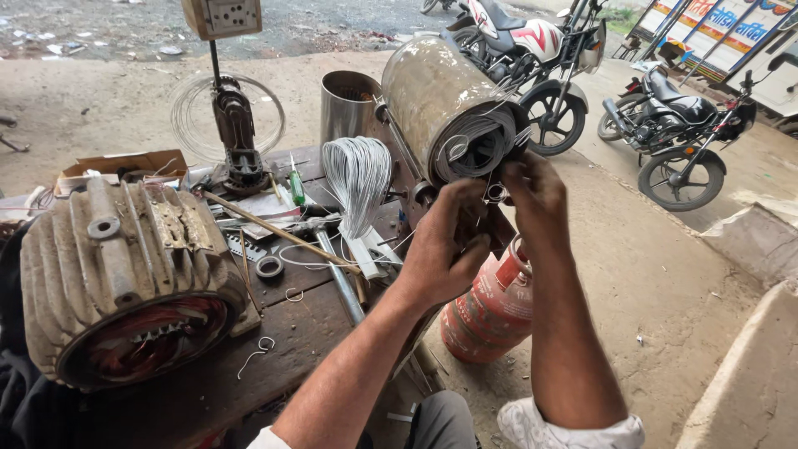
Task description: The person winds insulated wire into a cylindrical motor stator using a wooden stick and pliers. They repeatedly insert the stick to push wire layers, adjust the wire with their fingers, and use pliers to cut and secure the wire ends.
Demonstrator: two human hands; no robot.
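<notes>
A long steel motor stator lies propped at the bench's right end, its open end packed with grey wire windings. My left hand is just below that open end, fingers pinched on thin wire leads. My right hand reaches up to the lower rim of the windings, fingertips closed on the wire ends there. A bundle of white insulated wire loops hangs to the left of my left hand.
A ribbed motor housing fills the bench's left side. Tools, a wooden stick, a metal can and a winding stand crowd the wooden bench. A red gas cylinder lies below. Two motorcycles stand beyond.
</notes>
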